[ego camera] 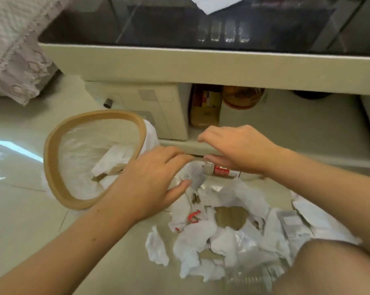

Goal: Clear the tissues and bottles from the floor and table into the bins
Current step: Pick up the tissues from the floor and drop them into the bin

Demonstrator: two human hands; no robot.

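A heap of crumpled white tissues [203,237] with scraps of brown paper and a red bit lies on the pale floor. A clear plastic bottle with a red label [221,170] lies at the heap's far edge, beside the table base. My left hand [150,184] hovers over the heap's far left part, fingers spread and empty. My right hand [235,150] reaches above the bottle, fingers curved down over it, partly hiding it. A bin with a tan rim [52,158] and white liner stands to the left, with white packaging inside. Another clear bottle [250,277] lies near the bottom edge.
A low table with a dark glass top [180,28] and cream frame runs across the back; a white tissue [214,3] and glassware lie on it. Boxes and an amber jar [241,99] sit on its lower shelf. A lace-covered cushion [14,50] is at left. My knee [328,271] is at bottom right.
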